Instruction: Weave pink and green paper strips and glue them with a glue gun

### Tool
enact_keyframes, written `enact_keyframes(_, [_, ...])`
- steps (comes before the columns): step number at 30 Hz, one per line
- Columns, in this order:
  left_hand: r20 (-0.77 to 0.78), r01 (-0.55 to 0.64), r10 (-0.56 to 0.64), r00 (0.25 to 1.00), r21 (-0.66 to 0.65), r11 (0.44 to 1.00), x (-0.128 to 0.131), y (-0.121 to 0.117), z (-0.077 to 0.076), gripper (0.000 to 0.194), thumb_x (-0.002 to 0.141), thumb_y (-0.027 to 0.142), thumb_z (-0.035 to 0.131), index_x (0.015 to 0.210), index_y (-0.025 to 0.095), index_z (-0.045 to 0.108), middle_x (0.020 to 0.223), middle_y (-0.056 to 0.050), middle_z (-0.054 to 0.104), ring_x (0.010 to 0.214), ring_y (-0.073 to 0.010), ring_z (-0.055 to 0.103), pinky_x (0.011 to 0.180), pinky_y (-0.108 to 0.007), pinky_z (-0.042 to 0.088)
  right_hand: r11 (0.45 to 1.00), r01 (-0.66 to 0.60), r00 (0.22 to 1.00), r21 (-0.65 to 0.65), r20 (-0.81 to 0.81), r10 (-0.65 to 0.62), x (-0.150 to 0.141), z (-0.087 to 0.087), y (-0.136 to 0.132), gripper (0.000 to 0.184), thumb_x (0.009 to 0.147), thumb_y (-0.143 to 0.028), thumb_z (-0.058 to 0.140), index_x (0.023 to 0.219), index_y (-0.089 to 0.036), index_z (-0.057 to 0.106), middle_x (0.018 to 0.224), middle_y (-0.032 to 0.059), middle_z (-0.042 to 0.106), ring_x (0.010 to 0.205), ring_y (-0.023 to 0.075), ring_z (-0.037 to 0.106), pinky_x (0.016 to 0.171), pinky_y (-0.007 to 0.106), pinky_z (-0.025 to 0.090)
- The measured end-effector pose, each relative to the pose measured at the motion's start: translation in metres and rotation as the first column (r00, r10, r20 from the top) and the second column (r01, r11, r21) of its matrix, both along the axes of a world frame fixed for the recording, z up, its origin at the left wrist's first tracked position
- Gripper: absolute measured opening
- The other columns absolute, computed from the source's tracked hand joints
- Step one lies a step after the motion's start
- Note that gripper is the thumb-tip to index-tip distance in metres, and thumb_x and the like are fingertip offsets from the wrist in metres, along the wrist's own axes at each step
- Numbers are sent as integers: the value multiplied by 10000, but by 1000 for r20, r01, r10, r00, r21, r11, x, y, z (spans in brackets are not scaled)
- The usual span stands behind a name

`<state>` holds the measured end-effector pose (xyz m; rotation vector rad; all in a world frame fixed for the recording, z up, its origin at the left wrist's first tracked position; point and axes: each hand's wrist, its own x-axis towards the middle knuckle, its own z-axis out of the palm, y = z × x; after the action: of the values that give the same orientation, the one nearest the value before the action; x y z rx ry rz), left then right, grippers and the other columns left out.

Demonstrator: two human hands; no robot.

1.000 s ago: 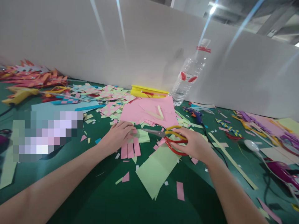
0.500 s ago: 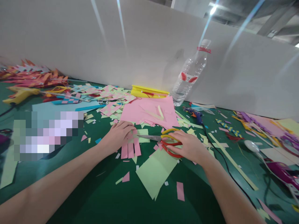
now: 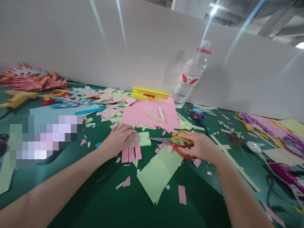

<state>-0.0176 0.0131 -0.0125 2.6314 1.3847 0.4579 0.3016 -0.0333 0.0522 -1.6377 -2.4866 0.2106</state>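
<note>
My right hand (image 3: pixel 205 147) grips scissors (image 3: pixel 163 140) by their yellow and red handles. Their blades point left, with the tip close to the pale green strips (image 3: pixel 144 138) of a woven paper piece. Several pink strips (image 3: pixel 131 152) of the same piece hang toward me. Over its left side lies my left hand (image 3: pixel 121 137), fingers curled and pressing on it; the fingertips are partly hidden. Below the scissors a pale green paper sheet (image 3: pixel 159 175) rests at an angle on the green table.
Pink sheets (image 3: pixel 149 110) lie behind my hands, with a plastic bottle (image 3: pixel 188 79) leaning on the wall. Woven scraps (image 3: pixel 111 98) and a yellow glue gun (image 3: pixel 19 98) are at left. A blue glue gun (image 3: pixel 196 117) and a purple tool (image 3: pixel 285 174) with a cord are at right.
My right hand has drawn the scissors to the right, so the tip has come away from the woven strips beside my left fingers. My left hand stays on the piece.
</note>
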Motion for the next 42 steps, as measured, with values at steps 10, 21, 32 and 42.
enact_keyframes(10, [11,-20,20,1000,9,1000,-1,0,0,357,932,275,265,1154,218,538,1241,-77,549,1173,-238,452,958,-439,360,918,367,922,148,-189,-338,27,-4,9,437,720,-509,581,1038,-215,643,944,69,696,805,241,646,660,351,510])
enact_keyframes(21, [29,-34,33,999,35,999,0,-2,6,371,906,181,244,1132,208,536,1220,-71,571,1180,-228,450,969,-451,349,787,564,821,248,-68,-567,19,-25,20,469,759,-571,504,970,-180,655,864,106,699,785,280,646,627,364,468])
enact_keyframes(32, [48,-57,52,998,110,992,-10,-1,12,355,926,283,275,1104,223,576,1128,-51,655,1091,-237,545,963,-435,348,815,523,835,248,44,-549,21,-40,23,442,810,-537,464,1028,-190,629,864,99,696,773,255,646,606,333,455])
enact_keyframes(42, [-89,27,-15,996,137,990,-28,11,16,384,917,274,277,1059,240,632,1084,-35,686,1051,-222,578,960,-418,318,825,493,846,276,69,-529,21,-37,23,404,858,-467,404,1007,-168,630,934,115,676,905,268,617,677,352,480])
